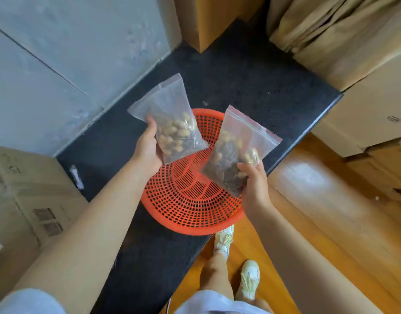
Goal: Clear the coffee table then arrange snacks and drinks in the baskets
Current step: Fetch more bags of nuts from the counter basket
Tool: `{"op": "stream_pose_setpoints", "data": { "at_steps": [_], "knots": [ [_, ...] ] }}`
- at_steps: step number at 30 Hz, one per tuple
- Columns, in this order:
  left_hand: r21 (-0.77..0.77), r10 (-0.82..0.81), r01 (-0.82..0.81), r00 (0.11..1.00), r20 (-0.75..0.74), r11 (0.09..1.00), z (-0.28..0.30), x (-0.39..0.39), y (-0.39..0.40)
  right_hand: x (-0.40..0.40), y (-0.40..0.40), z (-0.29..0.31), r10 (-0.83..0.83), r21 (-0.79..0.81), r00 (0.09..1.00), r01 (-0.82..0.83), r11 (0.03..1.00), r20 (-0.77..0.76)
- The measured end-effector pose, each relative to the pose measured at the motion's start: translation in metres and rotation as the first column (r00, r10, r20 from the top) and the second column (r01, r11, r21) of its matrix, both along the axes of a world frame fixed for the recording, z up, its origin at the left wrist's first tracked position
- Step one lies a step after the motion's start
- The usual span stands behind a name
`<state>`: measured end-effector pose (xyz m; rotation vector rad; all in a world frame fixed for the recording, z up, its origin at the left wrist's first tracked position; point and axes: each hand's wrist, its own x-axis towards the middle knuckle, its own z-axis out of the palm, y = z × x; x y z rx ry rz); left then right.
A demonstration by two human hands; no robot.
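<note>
While held over one basket (190,211), two snack bags (172,123), one per hand (147,146).

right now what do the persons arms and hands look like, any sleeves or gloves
Both arms are bare from the wrist up past the elbow. The left hand and right hand wear no gloves, rings or watch. A short light grey-white sleeve shows only at the left shoulder.

baskets: 1, red basket (190,200) at centre | snack bags: 2, peanut bag (172,130) at 10 o'clock of basket, dark snack bag (235,152) at 2 o'clock | hands: 2 | cardboard boxes: several | shoes: 2
</note>
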<state>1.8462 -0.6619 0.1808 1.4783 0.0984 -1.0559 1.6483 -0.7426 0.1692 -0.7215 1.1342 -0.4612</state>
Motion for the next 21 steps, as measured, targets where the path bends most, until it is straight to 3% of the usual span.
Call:
{"op": "stream_pose_setpoints", "data": {
  "at_steps": [5,10,15,21],
  "knots": [
    [-0.212,-0.194,0.199,0.980,0.040,0.957,0.057,-0.039,-0.019,-0.054,-0.013,0.056,-0.168,-0.059,0.976,0.178,0.982,0.136],
    [-0.297,-0.470,0.511,0.859,0.203,0.806,0.118,-0.111,-0.069,-0.136,-0.028,0.118,-0.387,-0.056,0.894,0.409,0.911,0.226],
    [-0.381,-0.631,0.727,0.686,0.362,0.571,0.186,-0.206,-0.120,-0.236,-0.028,0.191,-0.539,-0.192,0.779,0.611,0.768,0.320],
    [-0.335,-0.706,0.846,0.531,0.467,0.415,0.249,-0.345,-0.126,-0.361,0.030,0.251,-0.638,-0.484,0.681,0.721,0.496,0.359]
  ]
}}
